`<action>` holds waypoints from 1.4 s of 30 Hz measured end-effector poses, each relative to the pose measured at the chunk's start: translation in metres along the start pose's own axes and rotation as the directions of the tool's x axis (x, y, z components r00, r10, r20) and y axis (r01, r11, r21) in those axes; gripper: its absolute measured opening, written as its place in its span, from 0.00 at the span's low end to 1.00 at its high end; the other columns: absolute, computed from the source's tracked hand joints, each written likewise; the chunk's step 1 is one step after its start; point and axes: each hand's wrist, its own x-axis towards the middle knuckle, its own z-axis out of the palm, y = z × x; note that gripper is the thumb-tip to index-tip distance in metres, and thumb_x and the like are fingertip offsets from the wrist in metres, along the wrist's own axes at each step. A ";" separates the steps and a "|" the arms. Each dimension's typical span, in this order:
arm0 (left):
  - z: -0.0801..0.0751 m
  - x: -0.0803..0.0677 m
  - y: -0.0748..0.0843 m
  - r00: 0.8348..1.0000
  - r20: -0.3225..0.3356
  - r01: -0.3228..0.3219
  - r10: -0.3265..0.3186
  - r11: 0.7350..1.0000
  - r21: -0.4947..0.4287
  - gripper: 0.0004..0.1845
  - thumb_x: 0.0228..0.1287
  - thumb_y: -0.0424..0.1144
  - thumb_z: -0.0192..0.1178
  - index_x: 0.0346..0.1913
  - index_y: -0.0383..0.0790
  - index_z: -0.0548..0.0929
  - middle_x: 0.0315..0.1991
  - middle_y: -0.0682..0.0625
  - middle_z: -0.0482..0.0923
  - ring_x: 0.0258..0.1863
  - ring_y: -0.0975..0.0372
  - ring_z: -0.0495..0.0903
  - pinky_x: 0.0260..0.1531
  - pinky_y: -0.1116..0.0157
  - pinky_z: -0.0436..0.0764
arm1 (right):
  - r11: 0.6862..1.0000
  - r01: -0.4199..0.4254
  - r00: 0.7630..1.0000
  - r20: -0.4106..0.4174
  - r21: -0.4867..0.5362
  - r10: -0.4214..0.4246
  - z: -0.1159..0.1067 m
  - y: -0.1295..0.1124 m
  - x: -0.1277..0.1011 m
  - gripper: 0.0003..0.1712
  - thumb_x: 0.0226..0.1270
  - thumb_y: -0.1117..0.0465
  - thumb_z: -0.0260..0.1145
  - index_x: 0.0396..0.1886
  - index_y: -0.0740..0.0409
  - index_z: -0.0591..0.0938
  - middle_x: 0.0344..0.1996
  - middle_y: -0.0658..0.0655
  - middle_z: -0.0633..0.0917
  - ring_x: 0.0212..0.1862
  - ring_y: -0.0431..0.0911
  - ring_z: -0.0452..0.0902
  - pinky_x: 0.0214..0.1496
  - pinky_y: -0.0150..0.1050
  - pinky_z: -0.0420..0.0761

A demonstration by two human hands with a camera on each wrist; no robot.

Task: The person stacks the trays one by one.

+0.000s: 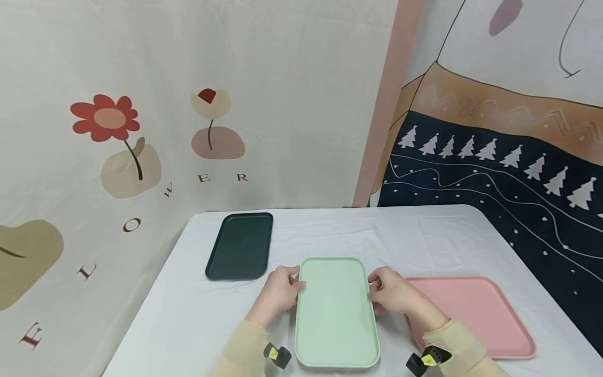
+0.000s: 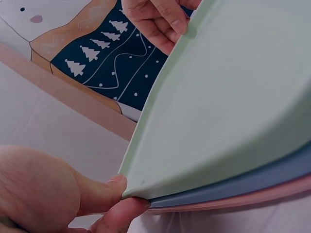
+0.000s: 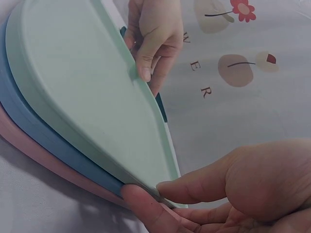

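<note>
A light green tray with a raised rim lies lengthwise between both hands. The left hand pinches its left long side, thumb over the rim and fingers under it. On the opposite side the right hand grips the rim in the same way. Beneath the green tray, the wrist views show a blue tray and, lowest, a pink tray. Both are hidden under the green one in the head view. The fingertips sit right at the edge where green meets blue.
A dark green tray lies flat at the back left of the white-covered table. To the right, a separate pink tray lies partly under the right forearm. Printed cloth hangs behind the table.
</note>
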 end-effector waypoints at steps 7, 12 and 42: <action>0.002 0.000 0.000 1.000 -0.006 0.010 -0.010 1.000 -0.006 0.27 0.73 0.31 0.66 0.72 0.26 0.75 0.27 0.48 0.79 0.19 0.59 0.79 0.22 0.61 0.81 | 1.000 -0.010 1.000 -0.002 0.012 0.010 0.000 0.000 0.000 0.18 0.64 0.79 0.65 0.52 0.83 0.74 0.30 0.61 0.76 0.27 0.50 0.81 0.29 0.46 0.88; 0.004 0.000 0.000 1.000 -0.025 0.006 -0.006 1.000 0.018 0.27 0.73 0.32 0.67 0.71 0.27 0.77 0.27 0.49 0.79 0.21 0.60 0.79 0.23 0.61 0.81 | 1.000 0.001 1.000 0.003 0.011 -0.001 0.000 -0.001 -0.001 0.18 0.64 0.79 0.65 0.52 0.83 0.73 0.30 0.61 0.76 0.26 0.50 0.81 0.29 0.46 0.88; -0.004 -0.005 0.003 0.999 -0.015 -0.029 0.028 0.999 -0.018 0.25 0.73 0.26 0.62 0.71 0.26 0.74 0.32 0.47 0.79 0.19 0.58 0.83 0.23 0.61 0.83 | 0.999 0.003 1.000 -0.002 0.052 -0.003 -0.004 -0.005 -0.003 0.22 0.66 0.79 0.65 0.57 0.87 0.72 0.32 0.62 0.76 0.28 0.51 0.81 0.31 0.46 0.89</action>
